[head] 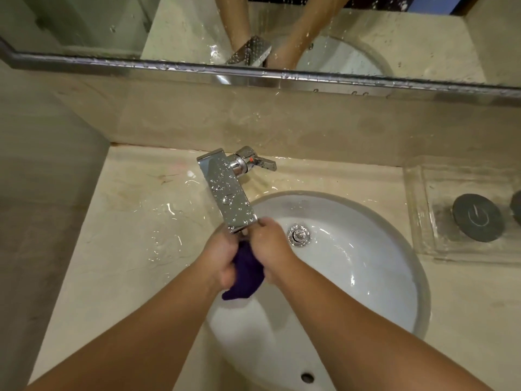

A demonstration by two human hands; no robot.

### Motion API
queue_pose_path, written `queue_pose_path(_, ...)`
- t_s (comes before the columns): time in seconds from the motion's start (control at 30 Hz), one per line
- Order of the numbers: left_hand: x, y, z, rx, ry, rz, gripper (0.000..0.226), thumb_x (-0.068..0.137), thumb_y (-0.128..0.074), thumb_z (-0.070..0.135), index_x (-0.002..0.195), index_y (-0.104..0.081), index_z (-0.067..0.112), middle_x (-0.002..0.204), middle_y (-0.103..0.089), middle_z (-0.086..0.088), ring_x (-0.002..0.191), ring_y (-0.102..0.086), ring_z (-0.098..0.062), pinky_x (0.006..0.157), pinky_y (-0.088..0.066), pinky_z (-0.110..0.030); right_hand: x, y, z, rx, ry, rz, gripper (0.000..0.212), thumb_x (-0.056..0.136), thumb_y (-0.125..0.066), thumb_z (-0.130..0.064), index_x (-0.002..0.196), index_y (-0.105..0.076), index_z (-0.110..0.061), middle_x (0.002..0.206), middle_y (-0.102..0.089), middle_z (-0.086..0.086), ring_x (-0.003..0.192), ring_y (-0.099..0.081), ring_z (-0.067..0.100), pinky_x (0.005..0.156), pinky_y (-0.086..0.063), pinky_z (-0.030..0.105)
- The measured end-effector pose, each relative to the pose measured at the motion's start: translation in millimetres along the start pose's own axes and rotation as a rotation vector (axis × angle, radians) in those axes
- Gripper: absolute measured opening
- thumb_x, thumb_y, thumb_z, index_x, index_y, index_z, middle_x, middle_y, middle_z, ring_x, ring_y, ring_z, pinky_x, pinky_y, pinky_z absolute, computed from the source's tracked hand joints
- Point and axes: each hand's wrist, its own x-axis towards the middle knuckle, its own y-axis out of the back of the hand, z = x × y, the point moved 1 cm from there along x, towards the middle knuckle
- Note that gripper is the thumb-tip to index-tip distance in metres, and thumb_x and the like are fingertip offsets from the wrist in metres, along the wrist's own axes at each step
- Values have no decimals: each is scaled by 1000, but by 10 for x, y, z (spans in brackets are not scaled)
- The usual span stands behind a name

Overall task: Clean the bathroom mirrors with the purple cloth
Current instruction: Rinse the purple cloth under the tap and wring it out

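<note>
the mirror [366, 38] ran across the top, spotted with drops, its metal lower edge beaded with water. under it the pale stone table [127, 221] lay wet, with thin puddles left of the tap and behind it. the white round sink [366, 263] was sunk into the table, with water drops on its wall; nothing lay on its floor. a clear glass tray [417, 207] stood on the table to the right of the sink and held a dark round disc [476, 218], with part of a second disc [516, 207] at the frame edge. the chrome tap [228, 193], covered in drops, reached out over the sink rim, its lever [262, 162] turned to the right. the left hand [220, 258] and right hand [272, 244] met just under the spout, above the sink's left side, each with fingers curled round the bunched cloth [248, 275]. the purple cloth was squeezed between the two hands, its lower end hanging free. the drain [298, 235] sat just right of the right hand, and the overflow hole [307, 377] showed in the near wall.
</note>
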Motion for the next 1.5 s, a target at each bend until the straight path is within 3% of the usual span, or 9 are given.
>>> queue_pose_path(0.1, -39, -70, -105, 209, -153, 55, 18, 96, -61, 22, 100, -78, 24, 102, -76, -8, 80, -71, -22, 72, -52, -40, 172, 341, 40, -154, 26, 377, 31, 95, -62, -44, 88, -56, -15, 81, -61, -1, 76, -59, 23, 55, -36, 28)
queue_pose_path(0.23, -71, -36, -60, 461, -347, 214, 20, 85, -59, 20, 96, -76, 21, 78, -73, 2, 65, -63, -8, 67, -43, -29, 134, 497, 159, -16, -15, 411, 45, 86, -70, -54, 83, -58, -11, 79, -64, -1, 68, -59, 17, 52, -41, 26)
queue_pose_path(0.37, -31, 67, 25, 345, -382, 350, 20, 90, -56, 4, 105, -70, 6, 82, -74, -6, 64, -66, -14, 57, -50, -24, -18, 705, 218, -25, -163, 93, 50, 80, -72, -64, 87, -65, -15, 82, -73, 6, 60, -65, 22, 47, -45, 23)
queue_pose_path(0.47, -57, 62, 127, 241, -422, 357, 22, 84, -57, -6, 89, -73, 8, 73, -73, -11, 54, -67, -14, 48, -50, -20, -133, 878, 304, 22, -517, -249, 77, 76, -58, -83, 105, -74, -14, 103, -77, 11, 88, -72, 28, 76, -58, 35)
queue_pose_path(0.6, -70, 31, 141, 276, -437, 255, 23, 86, -58, -3, 85, -75, 14, 71, -74, 1, 55, -66, -6, 49, -48, -16, -223, 924, 390, -222, -494, -401, 47, 86, -76, -44, 111, -71, -3, 101, -77, 13, 88, -73, 27, 88, -59, 42)
queue_pose_path(0.83, 29, 275, -18, 387, -341, 272, 11, 91, -64, 4, 98, -71, 9, 93, -76, -12, 77, -73, -24, 59, -59, -30, -138, 731, 180, 180, -80, 378, 26, 86, -78, -32, 76, -61, -15, 90, -70, 10, 82, -64, 29, 80, -57, 43)
queue_pose_path(1.13, 86, 446, -62, 843, -245, 510, 42, 98, -56, 42, 83, -67, 4, 75, -69, -13, 64, -68, -28, 64, -61, -43, -61, 477, -122, 387, -125, -14, 23, 91, -72, -36, 85, -64, -16, 77, -68, 7, 72, -67, 25, 66, -58, 40)
queue_pose_path(1.27, 72, 295, 3, 641, -249, 392, 33, 96, -47, 32, 92, -65, 5, 78, -69, -20, 62, -63, -35, 55, -48, -38, -53, 550, 90, 347, -158, 227, 26, 93, -69, -40, 90, -61, -15, 95, -68, 13, 89, -66, 31, 85, -57, 49)
queue_pose_path(1.5, 45, 52, -8, 385, -300, 181, 13, 92, -52, 7, 84, -63, 8, 60, -64, -3, 51, -57, -17, 49, -44, -20, -230, -143, 90, 204, -50, 24, 17, 71, -66, -45, 78, -67, -29, 76, -71, 6, 71, -65, 24, 71, -54, 45)
